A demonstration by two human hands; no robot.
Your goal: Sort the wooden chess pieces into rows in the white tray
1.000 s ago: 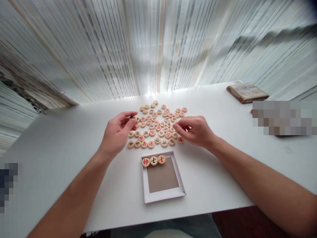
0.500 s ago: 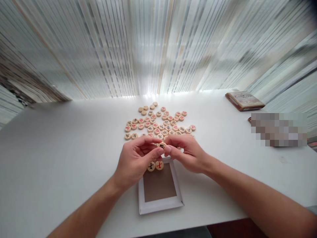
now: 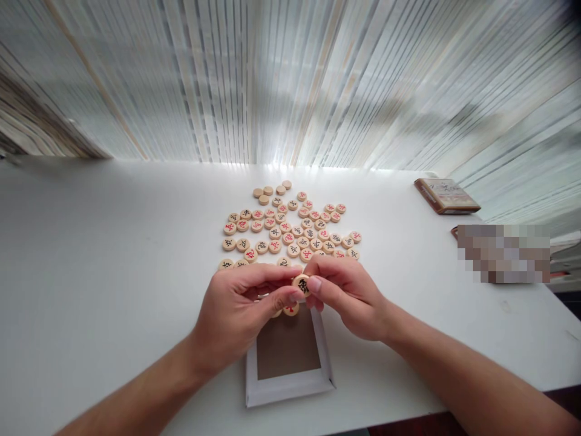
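Between both hands is a round wooden Chinese chess piece [image 3: 301, 284] with a black character facing me. My left hand [image 3: 247, 309] pinches it from the left with thumb and fingers, and my right hand [image 3: 347, 297] grips its right edge. Below the hands lies a shallow white box tray [image 3: 290, 396] with a brown inside. At its far end sits a piece with a red character [image 3: 291, 307], and another beside it is mostly covered by my left thumb. Beyond the hands, many loose chess pieces [image 3: 288, 238] with red or black characters spread over the white table [image 3: 113, 272].
Several pieces showing blank faces [image 3: 264, 199] lie at the far side of the spread. A flat brown box [image 3: 447, 195] rests at the far right, with a blurred-out object [image 3: 503, 254] nearer. A striped curtain [image 3: 281, 79] hangs behind the table.
The held piece has turned, so its character sits at a different angle and shows more fully. Both hands have come slightly lower in view, and the camera has shifted a little.
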